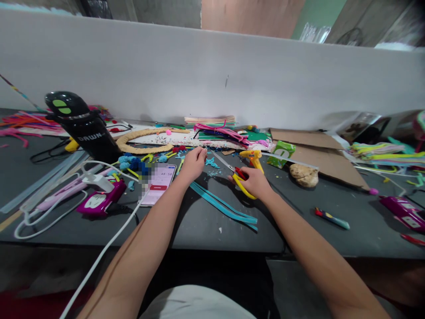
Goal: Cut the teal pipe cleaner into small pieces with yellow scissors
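Note:
My right hand (254, 181) is closed around the yellow and red handles of a pair of scissors (234, 173), whose blades point up and left toward my left hand. My left hand (194, 161) is closed in a pinch on something small I cannot make out, beside blue scraps (211, 163). Long teal strips (222, 204) lie on the dark table (212, 226) between my forearms. A phone (159, 184) with a lit screen lies just left of my left wrist.
A black bottle (83, 124) stands at the left by a purple power strip (99, 200) and white cables. A yellow glue gun (253, 157), a green carton (281, 153), cardboard (315, 153), a stone (303, 175) and pipe cleaners (221, 130) lie behind. A white partition wall backs the table.

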{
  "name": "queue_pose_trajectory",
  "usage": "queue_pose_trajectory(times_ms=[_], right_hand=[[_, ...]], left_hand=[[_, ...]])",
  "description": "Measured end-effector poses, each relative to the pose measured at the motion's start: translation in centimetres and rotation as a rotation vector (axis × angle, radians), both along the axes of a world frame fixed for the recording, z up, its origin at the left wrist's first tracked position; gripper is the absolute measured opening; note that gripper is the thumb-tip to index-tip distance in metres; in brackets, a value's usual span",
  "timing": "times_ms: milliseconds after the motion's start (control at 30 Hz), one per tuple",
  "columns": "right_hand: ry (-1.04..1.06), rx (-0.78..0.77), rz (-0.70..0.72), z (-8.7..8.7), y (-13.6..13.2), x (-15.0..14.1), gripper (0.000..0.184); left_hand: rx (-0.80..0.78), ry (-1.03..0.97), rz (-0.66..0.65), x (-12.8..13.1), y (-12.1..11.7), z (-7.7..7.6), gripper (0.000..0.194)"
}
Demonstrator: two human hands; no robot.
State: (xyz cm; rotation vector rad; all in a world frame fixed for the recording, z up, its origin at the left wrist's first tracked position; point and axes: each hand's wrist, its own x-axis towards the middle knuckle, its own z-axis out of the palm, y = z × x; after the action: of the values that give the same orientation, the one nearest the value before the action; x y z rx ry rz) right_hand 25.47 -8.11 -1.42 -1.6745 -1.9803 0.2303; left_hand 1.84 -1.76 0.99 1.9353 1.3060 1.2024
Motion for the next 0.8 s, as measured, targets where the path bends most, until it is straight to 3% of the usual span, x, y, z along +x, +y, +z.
queue_pose_trajectory(times_ms=[800], right_hand=[[-0.037,-0.028,-0.007,0.11,0.01,0.13,0.044]], left_hand=[[0.029,0.05,0.006,-0.13,0.14,-0.08,0.031]])
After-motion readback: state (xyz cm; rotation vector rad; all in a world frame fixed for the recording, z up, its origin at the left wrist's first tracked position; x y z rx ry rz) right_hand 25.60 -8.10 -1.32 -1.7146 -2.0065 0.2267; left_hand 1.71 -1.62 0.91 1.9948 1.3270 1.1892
